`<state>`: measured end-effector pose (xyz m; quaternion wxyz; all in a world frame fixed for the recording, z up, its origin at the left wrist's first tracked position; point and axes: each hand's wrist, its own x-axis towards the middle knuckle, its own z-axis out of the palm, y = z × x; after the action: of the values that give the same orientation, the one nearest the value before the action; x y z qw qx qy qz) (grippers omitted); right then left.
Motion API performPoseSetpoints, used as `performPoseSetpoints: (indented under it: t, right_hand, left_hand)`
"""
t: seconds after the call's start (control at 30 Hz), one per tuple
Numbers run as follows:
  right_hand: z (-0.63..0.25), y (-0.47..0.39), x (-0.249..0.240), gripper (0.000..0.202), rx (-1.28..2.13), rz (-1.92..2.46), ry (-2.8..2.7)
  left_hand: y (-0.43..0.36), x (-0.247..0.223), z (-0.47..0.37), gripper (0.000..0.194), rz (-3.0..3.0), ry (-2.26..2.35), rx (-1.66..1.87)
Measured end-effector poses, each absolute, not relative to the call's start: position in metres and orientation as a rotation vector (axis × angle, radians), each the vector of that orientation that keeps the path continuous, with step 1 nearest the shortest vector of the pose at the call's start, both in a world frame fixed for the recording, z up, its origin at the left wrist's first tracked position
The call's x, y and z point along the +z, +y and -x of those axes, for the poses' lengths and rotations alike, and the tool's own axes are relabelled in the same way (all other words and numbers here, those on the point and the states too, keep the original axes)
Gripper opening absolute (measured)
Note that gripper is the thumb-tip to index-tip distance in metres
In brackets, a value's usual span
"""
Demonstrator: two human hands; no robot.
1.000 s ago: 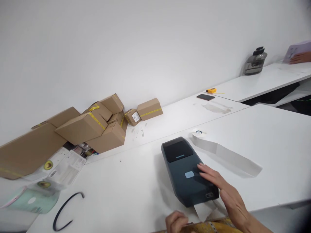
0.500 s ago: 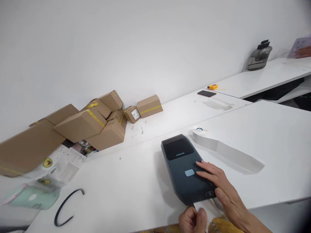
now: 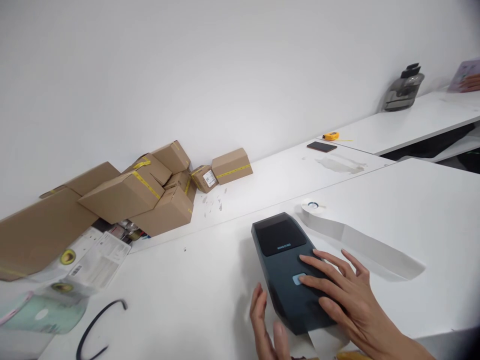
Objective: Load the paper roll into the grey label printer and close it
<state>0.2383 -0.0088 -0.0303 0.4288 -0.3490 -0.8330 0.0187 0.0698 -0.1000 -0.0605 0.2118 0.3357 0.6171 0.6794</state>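
Observation:
A dark teal label printer (image 3: 279, 280) lies on the white table, its black window at the far end and a light blue button (image 3: 299, 279) on top. My right hand (image 3: 348, 295) rests over its right side with fingers spread, a fingertip on the button. Close to the printer's near left corner, my left hand (image 3: 267, 325) is open with nothing in it. A strip of white paper (image 3: 327, 341) sticks out of the printer's near end. Beyond the printer, a roll of white labels (image 3: 313, 206) trails a long band to the right.
Cardboard boxes (image 3: 123, 195) are heaped at the back left. Plastic packets (image 3: 99, 257) and a black curved band (image 3: 92, 327) lie at the left. Farther back are a dark flat phone-like object (image 3: 321, 146), a yellow tape measure (image 3: 331, 136) and a jug (image 3: 405, 89). Another person's hand (image 3: 470, 82) shows at far right.
My left hand has let go of the paper strip, opened and moved to the printer's left side. My right index finger has come onto the blue button. The view has shifted slightly.

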Motion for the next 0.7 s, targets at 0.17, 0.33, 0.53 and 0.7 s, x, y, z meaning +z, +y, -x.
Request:
performPoseSetpoints:
  t: [0.17, 0.33, 0.53, 0.7]
  right_hand:
    - [-0.251, -0.022, -0.045, 0.045, 0.518, 0.936, -1.994]
    - [-0.249, -0.014, -0.046, 0.066, 0.782, 0.909, -1.768]
    - [-0.214, 0.056, 0.024, 0.059, 0.481, 0.671, -1.719]
    - [-0.179, 0.122, 0.079, 0.056, 0.357, 0.839, -1.654]
  left_hand:
    - [-0.088, -0.054, -0.096, 0.058, -0.834, 1.533, 1.866]
    - [-0.082, -0.028, -0.082, 0.056, -0.83, 1.503, 1.944]
    - [-0.02, 0.008, -0.032, 0.048, -0.937, 1.616, 1.931]
    - [0.025, -0.008, -0.017, 0.061, -1.197, 1.638, 1.537]
